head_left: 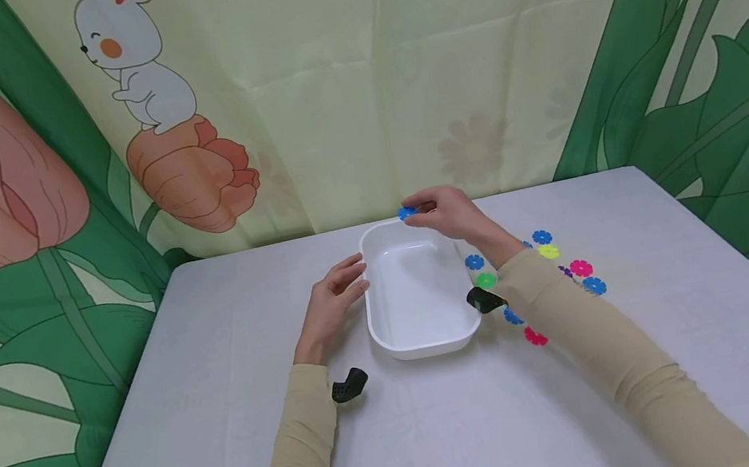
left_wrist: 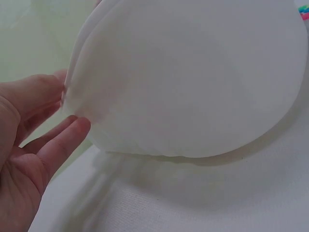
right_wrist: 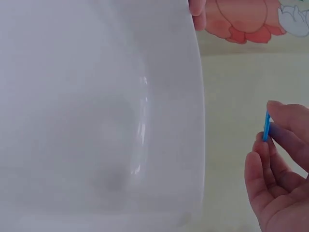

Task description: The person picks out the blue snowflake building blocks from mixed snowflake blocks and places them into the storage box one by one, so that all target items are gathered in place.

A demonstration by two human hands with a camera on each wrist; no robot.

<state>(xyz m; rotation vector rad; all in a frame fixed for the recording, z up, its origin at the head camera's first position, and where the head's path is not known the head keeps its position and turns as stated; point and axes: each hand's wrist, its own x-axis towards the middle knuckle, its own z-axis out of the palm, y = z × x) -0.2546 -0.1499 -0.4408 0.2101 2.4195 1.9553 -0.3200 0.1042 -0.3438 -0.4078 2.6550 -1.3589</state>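
Observation:
A white rectangular tray [head_left: 427, 343] stands on the table, with nothing lying inside it. At its left side my left hand [head_left: 335, 300] touches the outside of the rim with relaxed fingers [left_wrist: 72, 133]. My right hand [head_left: 447, 212] is over the tray's far right corner, pinching a blue notched plastic disc [right_wrist: 266, 126] between thumb and fingertips. In the right wrist view the disc shows edge-on, apart from the tray wall [right_wrist: 178, 121]. Right of the tray lie several more flower-shaped discs, among them a green disc [head_left: 486, 280] and a red disc [head_left: 535, 335].
Beyond the right forearm are a pink disc [head_left: 581, 268], a yellow disc [head_left: 548, 252] and more blue ones; the forearm partly hides the group. A white cloth covers the table [head_left: 227, 417]. Behind its far edge hangs a printed curtain [head_left: 341, 109] with a rabbit and tulips.

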